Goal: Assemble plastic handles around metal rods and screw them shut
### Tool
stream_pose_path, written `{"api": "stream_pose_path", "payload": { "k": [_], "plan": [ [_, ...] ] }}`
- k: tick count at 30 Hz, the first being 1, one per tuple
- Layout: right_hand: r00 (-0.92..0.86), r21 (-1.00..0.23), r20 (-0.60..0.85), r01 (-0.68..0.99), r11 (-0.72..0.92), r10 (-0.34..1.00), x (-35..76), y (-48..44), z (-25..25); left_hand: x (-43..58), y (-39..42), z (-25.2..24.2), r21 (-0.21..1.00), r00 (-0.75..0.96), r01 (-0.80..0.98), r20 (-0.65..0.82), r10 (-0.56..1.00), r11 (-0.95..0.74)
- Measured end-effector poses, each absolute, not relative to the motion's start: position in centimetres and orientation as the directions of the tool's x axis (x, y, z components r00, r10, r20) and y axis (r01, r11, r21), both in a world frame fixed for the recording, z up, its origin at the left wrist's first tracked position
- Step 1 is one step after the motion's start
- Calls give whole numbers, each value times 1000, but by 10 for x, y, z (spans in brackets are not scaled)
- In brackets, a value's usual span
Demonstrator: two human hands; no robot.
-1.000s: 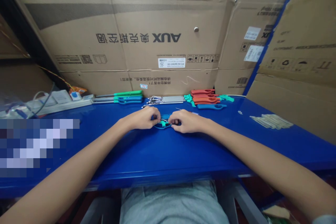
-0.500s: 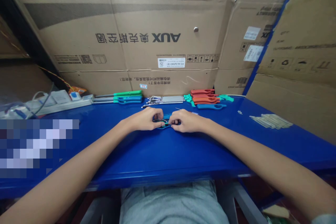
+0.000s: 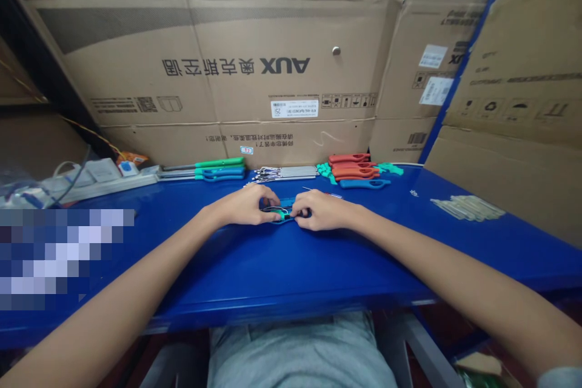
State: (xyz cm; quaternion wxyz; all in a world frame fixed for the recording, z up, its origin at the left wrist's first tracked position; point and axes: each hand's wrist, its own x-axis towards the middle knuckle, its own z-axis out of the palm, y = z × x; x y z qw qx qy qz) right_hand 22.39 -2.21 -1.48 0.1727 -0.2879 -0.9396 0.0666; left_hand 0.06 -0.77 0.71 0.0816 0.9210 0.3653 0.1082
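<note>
My left hand is closed in a pinch at the left end of a small green part with thin pale wires. Fingertips of my right hand are pressed together at the part's right end, by a small black piece; what they grip is too small to make out. Under and behind the green part lies a blue plastic handle shell on the table, partly covered by both hands. A thin rod and a slim red, white and blue item show behind my right hand.
Green and blue handles with rods, grey rods with wires, red handles, a blue handle and green pieces line the cardboard wall. Clear strips lie right; a power strip left.
Both hands stay at the blue shell with only slight finger movement. More of the green part shows between them now. The whole view has shifted slightly.
</note>
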Motion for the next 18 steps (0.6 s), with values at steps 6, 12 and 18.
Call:
{"api": "stream_pose_path", "payload": {
  "k": [6, 12, 18],
  "plan": [
    [-779, -275, 279, 495, 824, 561, 225, -22, -14, -1, -9, 12, 235, 734, 633, 119, 668, -738],
    [-739, -315, 303, 518, 795, 602, 227, -25, -13, -2, -9, 10, 236, 762, 608, 96, 640, -758],
    [-727, -255, 308, 558, 790, 614, 226, -24, -17, -1, -10, 11, 229, 766, 609, 77, 638, -759]
  ]
}}
